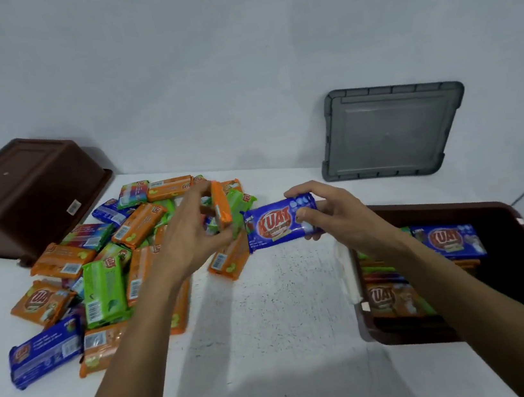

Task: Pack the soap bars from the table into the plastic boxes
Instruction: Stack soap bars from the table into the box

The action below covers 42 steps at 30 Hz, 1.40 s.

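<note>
A heap of wrapped soap bars (104, 281) in orange, green and blue lies on the left half of the white table (280, 313). My left hand (192, 238) pinches an orange soap bar (221, 205) held on edge above the heap. Just right of it, my right hand (333, 212) grips a blue soap bar (277, 224) by its right end, above the table. At the right stands an open brown plastic box (504, 208) with several bars inside, a blue one (448, 239) on top.
An upturned brown plastic box (18, 199) sits at the back left beside the heap. A grey lid (392, 129) leans against the wall at the back right. The table's front edge runs along the bottom, with floor below.
</note>
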Motion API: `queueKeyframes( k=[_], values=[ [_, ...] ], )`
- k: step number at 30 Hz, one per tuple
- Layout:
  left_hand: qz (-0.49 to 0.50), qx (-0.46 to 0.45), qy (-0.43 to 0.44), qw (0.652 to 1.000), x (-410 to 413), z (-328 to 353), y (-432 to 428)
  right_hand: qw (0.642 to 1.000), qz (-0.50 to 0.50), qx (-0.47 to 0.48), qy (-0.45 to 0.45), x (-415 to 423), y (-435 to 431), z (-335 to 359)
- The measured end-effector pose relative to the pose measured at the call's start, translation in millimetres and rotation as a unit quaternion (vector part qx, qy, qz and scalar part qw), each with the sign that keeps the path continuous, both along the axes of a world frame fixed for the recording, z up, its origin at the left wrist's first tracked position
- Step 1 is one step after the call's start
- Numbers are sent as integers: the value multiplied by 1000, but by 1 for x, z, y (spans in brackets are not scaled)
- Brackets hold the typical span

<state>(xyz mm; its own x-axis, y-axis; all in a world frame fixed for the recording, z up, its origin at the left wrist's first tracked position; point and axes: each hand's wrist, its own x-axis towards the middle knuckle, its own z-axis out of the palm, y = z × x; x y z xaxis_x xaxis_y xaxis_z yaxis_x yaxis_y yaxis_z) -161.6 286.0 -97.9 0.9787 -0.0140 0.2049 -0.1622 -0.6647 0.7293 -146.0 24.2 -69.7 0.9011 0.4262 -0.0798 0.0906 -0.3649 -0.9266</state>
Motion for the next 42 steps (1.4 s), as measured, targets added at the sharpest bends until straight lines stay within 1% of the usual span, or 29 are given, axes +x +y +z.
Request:
queueKeyframes(
  k=[3,7,11,16,23,29,36,42],
  values=[
    [-1,-90,1,996,-5,8,-23,999,-24,29,-12,-8,-26,7],
    [-13,-189,18,982,-9,11,-52,996,-61,69,15,-18,-65,14],
    [-22,-286,36,957,-11,11,-77,996,-53,67,10,-27,-102,18],
    [-34,-365,60,929,-11,11,-116,998,-35,45,31,-38,-149,18],
    [-39,-384,91,918,-14,-6,-161,998,-26,3,52,-52,-195,11],
    [-6,-420,109,901,-20,-23,-182,996,-12,-6,89,-56,-213,-3],
    [10,-415,110,903,-23,-30,-189,983,54,-26,176,-62,-202,-26],
    [17,-407,112,907,-24,-30,-190,974,30,-67,216,-60,-182,-46]
  ],
)
